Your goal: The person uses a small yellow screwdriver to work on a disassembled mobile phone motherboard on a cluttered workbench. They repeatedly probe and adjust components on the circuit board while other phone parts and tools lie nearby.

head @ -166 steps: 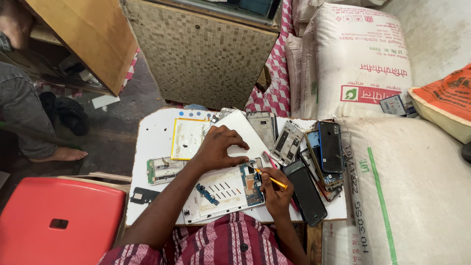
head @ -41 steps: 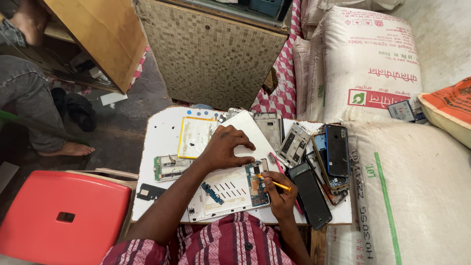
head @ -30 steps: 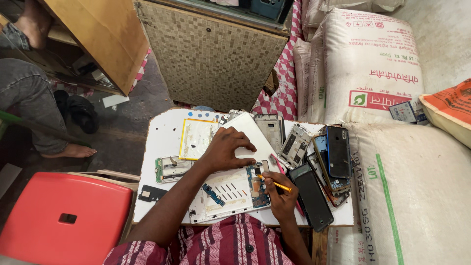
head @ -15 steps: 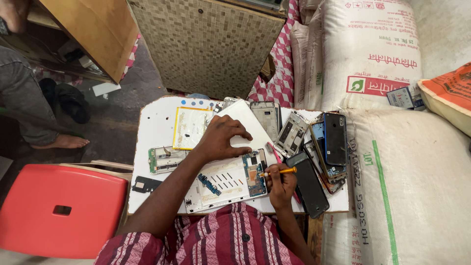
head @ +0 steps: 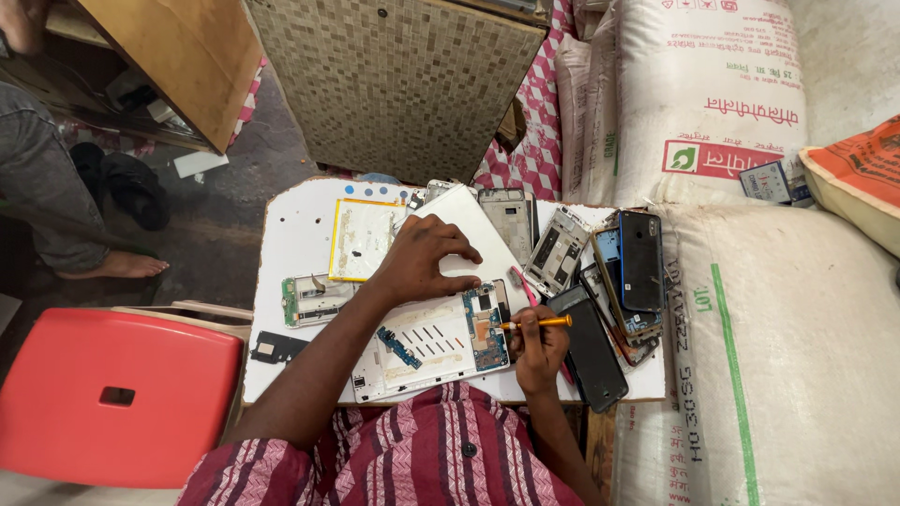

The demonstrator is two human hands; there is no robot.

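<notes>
An opened white tablet frame lies on the small white table in front of me, with a blue circuit board at its right end. My left hand presses flat on the frame's upper edge. My right hand grips an orange-handled screwdriver, its tip pointing left at the circuit board.
A yellow-edged panel, a small green board and several opened phones and frames crowd the table. Large white sacks stand at the right, a red plastic stool at the left, a tiled cabinet behind. Another person's leg and bare foot are at far left.
The view has shifted slightly. My left hand stays on the frame; my right hand still holds the screwdriver at the circuit board, now turned more level.
</notes>
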